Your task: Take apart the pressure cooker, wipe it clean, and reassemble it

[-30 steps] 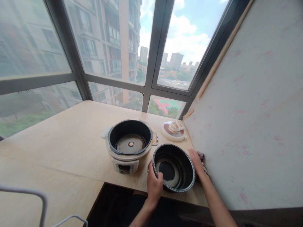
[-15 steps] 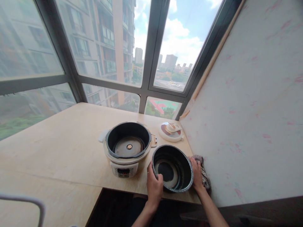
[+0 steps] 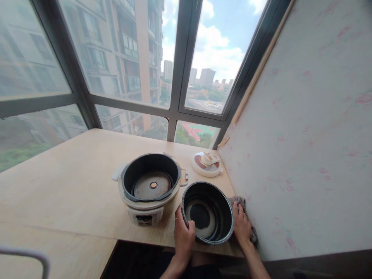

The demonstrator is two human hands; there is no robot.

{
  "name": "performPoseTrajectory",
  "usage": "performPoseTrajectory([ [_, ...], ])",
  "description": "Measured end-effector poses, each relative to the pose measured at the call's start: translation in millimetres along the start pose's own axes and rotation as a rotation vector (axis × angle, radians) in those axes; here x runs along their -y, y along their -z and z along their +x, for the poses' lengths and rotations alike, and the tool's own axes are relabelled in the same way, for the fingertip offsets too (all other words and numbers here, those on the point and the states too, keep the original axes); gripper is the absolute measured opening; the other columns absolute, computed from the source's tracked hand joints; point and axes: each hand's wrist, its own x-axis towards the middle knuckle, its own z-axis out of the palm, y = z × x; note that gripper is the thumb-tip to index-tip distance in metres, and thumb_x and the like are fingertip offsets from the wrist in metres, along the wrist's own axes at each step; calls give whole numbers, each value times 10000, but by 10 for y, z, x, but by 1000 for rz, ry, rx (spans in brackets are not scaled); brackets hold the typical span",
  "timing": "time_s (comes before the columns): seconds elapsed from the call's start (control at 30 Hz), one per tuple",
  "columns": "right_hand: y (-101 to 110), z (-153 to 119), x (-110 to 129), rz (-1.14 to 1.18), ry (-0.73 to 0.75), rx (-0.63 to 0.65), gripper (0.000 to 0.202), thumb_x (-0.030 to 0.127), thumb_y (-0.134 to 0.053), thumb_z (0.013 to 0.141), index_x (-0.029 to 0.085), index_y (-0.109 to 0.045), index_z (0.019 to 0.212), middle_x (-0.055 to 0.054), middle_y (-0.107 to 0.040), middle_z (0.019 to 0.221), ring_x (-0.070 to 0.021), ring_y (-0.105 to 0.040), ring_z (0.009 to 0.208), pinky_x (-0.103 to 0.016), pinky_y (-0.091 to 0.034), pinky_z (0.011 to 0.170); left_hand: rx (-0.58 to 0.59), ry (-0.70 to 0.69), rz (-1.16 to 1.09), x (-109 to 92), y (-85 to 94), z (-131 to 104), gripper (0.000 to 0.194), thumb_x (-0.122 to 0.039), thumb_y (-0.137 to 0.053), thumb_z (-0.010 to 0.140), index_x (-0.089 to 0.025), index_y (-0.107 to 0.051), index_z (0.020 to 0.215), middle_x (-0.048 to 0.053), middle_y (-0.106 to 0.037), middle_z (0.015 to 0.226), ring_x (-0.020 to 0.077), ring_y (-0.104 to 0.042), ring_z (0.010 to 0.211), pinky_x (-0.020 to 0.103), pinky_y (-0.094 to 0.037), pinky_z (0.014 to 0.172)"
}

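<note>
A black inner pot (image 3: 216, 201) with a speckled rim is tipped toward me near the table's front edge. My left hand (image 3: 185, 234) grips its left rim, thumb over the edge and fingers along the outside. At the pot's right side, my right hand (image 3: 243, 224) lies on a crumpled grey-brown cloth (image 3: 241, 200), fingers stretched out over it. Left of the pot stands a white electric pressure cooker (image 3: 145, 213), lidless, its dark inside and heating plate (image 3: 152, 186) showing. The cooker's round lid (image 3: 206, 164) rests behind the pot.
The pale wooden tabletop (image 3: 72, 186) reaches to framed windows (image 3: 174, 112) at the back. A patterned wall (image 3: 290, 155) closes off the right side, close to my right hand. A curved white tube (image 3: 35, 254) shows at the lower left.
My right hand has shifted from against the pot's side onto the cloth. My left hand keeps its hold on the pot. The whole view has shifted slightly.
</note>
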Motion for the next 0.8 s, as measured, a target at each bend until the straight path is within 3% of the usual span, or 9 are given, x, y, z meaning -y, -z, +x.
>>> performPoseTrajectory([
  [0.37, 176, 158, 73, -96, -40, 33, 444, 103, -349, 997, 147, -584, 1372, -178, -652, 1263, -235, -703, 900, -304, -547, 611, -18, -13, -26, 59, -12, 3, 609, -193, -461, 834, -93, -434, 1434, 186, -504, 1497, 282, -424, 1446, 464, -292, 1231],
  [0.8, -12, 320, 38, 114, 16, -38, 469, 336, -446, 982, 108, -553, 1378, -238, -618, 1301, -309, -658, 987, -408, -531, 728, -135, -32, -103, 170, -27, 3, 569, -240, -518, 816, -135, -510, 1374, 180, -552, 1443, 309, -503, 1370, 500, -366, 1178],
])
